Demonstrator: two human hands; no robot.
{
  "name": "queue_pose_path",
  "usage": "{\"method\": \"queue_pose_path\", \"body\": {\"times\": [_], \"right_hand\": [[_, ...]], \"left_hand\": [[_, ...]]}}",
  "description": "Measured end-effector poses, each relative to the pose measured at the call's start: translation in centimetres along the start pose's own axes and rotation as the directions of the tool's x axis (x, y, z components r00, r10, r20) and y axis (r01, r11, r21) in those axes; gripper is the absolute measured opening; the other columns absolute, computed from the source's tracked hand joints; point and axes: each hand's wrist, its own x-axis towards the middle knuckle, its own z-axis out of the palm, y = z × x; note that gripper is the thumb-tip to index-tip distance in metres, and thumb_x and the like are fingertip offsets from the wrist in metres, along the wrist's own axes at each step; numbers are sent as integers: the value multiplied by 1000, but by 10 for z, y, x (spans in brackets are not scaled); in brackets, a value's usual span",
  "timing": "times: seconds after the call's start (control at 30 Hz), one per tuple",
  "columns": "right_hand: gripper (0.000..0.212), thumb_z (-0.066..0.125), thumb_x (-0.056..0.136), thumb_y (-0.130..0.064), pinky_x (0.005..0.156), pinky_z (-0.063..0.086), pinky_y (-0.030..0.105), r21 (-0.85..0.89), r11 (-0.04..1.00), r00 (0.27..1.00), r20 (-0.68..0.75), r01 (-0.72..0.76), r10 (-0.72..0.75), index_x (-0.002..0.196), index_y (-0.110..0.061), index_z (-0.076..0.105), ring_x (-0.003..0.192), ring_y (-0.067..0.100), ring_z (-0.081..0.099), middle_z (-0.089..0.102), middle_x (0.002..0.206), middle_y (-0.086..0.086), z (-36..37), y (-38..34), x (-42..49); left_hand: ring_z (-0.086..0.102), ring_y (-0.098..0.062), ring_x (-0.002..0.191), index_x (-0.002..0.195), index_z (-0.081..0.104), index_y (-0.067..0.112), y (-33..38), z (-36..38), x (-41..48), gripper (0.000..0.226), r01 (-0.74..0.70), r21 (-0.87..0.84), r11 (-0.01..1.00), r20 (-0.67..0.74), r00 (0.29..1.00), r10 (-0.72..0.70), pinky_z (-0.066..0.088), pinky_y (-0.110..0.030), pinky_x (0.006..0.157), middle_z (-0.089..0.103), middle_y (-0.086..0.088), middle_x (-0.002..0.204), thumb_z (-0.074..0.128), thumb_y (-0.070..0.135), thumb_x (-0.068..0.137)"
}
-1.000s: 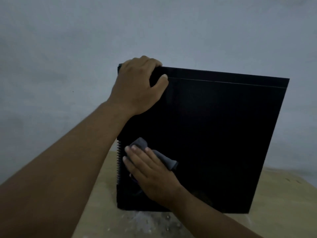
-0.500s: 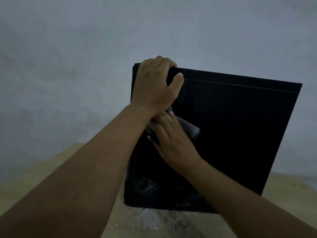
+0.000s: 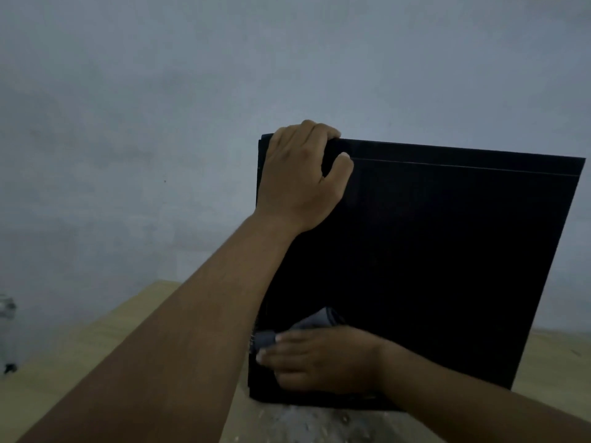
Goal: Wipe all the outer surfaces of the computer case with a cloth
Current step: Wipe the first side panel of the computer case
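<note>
A black computer case (image 3: 441, 260) stands upright on a wooden table, its flat side panel facing me. My left hand (image 3: 303, 177) grips the case's top left corner, fingers curled over the top edge and thumb on the panel. My right hand (image 3: 316, 359) lies flat with straight fingers low on the panel near its left edge, pressing a grey cloth (image 3: 313, 324) against it. Part of the cloth sticks out above and past the fingertips; the rest is hidden under the palm.
The wooden table (image 3: 96, 340) extends to the left and right of the case, with pale dust or debris (image 3: 307, 423) in front of its base. A plain grey-blue wall (image 3: 224, 75) rises behind. A small dim object (image 3: 8, 334) stands at the far left edge.
My right hand slid the cloth up the panel to just under my left hand, then back down to the lower left. My left hand kept its grip on the top corner.
</note>
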Motion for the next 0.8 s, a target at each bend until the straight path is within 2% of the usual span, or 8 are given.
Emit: {"method": "queue_pose_path", "body": {"times": [0.1, 0.27, 0.3, 0.43, 0.53, 0.6, 0.67, 0.8], "right_hand": [[25, 55, 99, -14, 119, 27, 44, -3, 964, 950, -171, -264, 260, 122, -7, 62, 140, 28, 39, 45, 150, 17, -22, 35, -8], [38, 54, 102, -22, 121, 21, 47, 183, 645, 521, -448, -742, 726, 134, -2, 57, 147, 30, 28, 42, 151, 18, -18, 22, 23], [37, 52, 102, -21, 122, 19, 47, 197, 640, 521, -430, -743, 737, 134, -2, 56, 147, 31, 27, 41, 152, 18, -10, 11, 31], [35, 33, 107, -24, 124, -1, 41, 3, 884, 872, -166, -467, 461, 126, -17, 61, 141, 25, 33, 52, 145, 6, 28, -37, 34], [30, 35, 106, -36, 123, -5, 34, -104, 911, 916, -86, -400, 392, 128, -30, 54, 138, 10, 33, 51, 145, -12, 37, -49, 18], [27, 40, 106, -31, 122, -2, 34, -116, 964, 971, -32, -240, 237, 125, -22, 57, 141, 15, 35, 47, 150, 0, 32, -38, 16], [29, 36, 108, -26, 123, 3, 35, -135, 974, 983, -37, -181, 178, 123, -16, 58, 140, 20, 37, 46, 150, 8, 21, -21, 15], [33, 47, 105, -30, 120, 25, 39, -24, 857, 825, -290, -514, 486, 126, -9, 61, 141, 23, 37, 49, 147, 12, 8, -3, 21]], "left_hand": [[51, -13, 108, 112, 65, 15, 0, 2, 0, 40, 7, -11, 1000, -9, 1000, -7, 27, -21, 101, 64, 6, 111, 43, 39, 89], [54, -14, 102, 108, 66, 14, -1, 7, 1, 43, -5, -19, 1000, -61, 998, 4, 33, -27, 101, 65, 4, 105, 40, 42, 87], [53, -13, 102, 108, 66, 15, -1, 7, 1, 44, -4, -19, 1000, -63, 998, 3, 33, -27, 101, 64, 5, 105, 40, 43, 87], [46, -6, 102, 110, 66, 15, -2, 7, 0, 45, -8, -16, 1000, -64, 998, 7, 29, -21, 100, 64, 6, 107, 39, 42, 86], [45, -5, 100, 110, 66, 15, -2, 6, -1, 45, -18, -17, 1000, -62, 998, 17, 29, -20, 99, 64, 6, 106, 40, 42, 86], [44, -5, 99, 109, 66, 15, -2, 6, -1, 45, -18, -16, 1000, -70, 997, 17, 30, -22, 100, 63, 7, 105, 40, 42, 85], [46, -6, 98, 107, 66, 15, -1, 7, -1, 44, -19, -23, 1000, -72, 997, 17, 31, -22, 99, 64, 6, 103, 40, 43, 85], [48, -9, 100, 108, 66, 14, -2, 7, 0, 46, -26, -29, 999, -75, 997, 24, 33, -25, 100, 64, 6, 104, 39, 44, 84]]}}
